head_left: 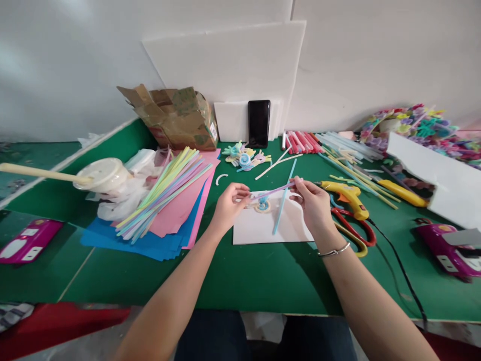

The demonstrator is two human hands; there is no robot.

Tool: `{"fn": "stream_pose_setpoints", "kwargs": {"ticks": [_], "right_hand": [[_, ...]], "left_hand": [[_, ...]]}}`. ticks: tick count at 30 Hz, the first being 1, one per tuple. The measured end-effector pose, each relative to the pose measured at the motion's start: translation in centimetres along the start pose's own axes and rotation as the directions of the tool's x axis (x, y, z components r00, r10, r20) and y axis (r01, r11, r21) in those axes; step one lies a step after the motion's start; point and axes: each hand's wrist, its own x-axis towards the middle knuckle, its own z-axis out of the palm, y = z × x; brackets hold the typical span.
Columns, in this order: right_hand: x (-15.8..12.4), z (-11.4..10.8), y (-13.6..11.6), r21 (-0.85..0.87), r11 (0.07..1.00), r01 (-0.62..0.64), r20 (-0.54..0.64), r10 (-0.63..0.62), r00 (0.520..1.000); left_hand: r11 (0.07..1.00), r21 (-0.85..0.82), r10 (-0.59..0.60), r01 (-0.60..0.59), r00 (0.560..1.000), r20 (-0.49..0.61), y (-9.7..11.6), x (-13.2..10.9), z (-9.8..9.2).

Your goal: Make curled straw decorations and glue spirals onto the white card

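Between my two hands stretches a thin purple pipe cleaner, pinched near each end. My left hand grips its left end, fingers closed. At its right end my right hand pinches it between thumb and fingertips. Just below lies a white sheet of paper bearing a small coiled blue and cream pipe cleaner piece. A straight light blue pipe cleaner lies slantwise across the paper, passing under the purple one.
Right of the paper are a yellow glue gun with a black cord and red-handled scissors. A bundle of pastel pipe cleaners lies on coloured sheets at left. Behind stand a cardboard box, a phone and finished pipe cleaner shapes.
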Motion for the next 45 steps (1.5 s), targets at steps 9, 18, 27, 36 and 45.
{"fn": "stream_pose_setpoints", "kwargs": {"ticks": [9,18,27,36,45], "right_hand": [[0.0,-0.1,-0.1,0.055,0.998,0.004,-0.038,-0.002,0.999],[-0.1,0.1,-0.1,0.061,0.998,-0.025,-0.006,0.026,1.0],[0.0,0.0,0.1,-0.012,0.999,0.046,0.029,-0.046,0.999],[-0.2,0.0,-0.1,-0.058,0.993,0.104,0.022,-0.103,0.994],[0.1,0.0,0.2,-0.006,1.0,0.007,-0.034,-0.007,0.999]], "left_hand": [[0.95,0.263,0.158,-0.17,0.985,0.066,0.2,-0.7,0.2],[0.917,0.369,0.152,-0.15,0.988,0.025,-0.3,-0.6,-0.1],[0.944,-0.103,-0.293,0.314,0.94,0.176,0.2,-0.1,-0.2],[0.737,-0.376,-0.419,0.562,0.816,0.398,0.2,-0.3,-0.6],[0.904,-0.322,-0.2,0.283,0.943,0.267,-0.1,-0.4,0.0]]}}
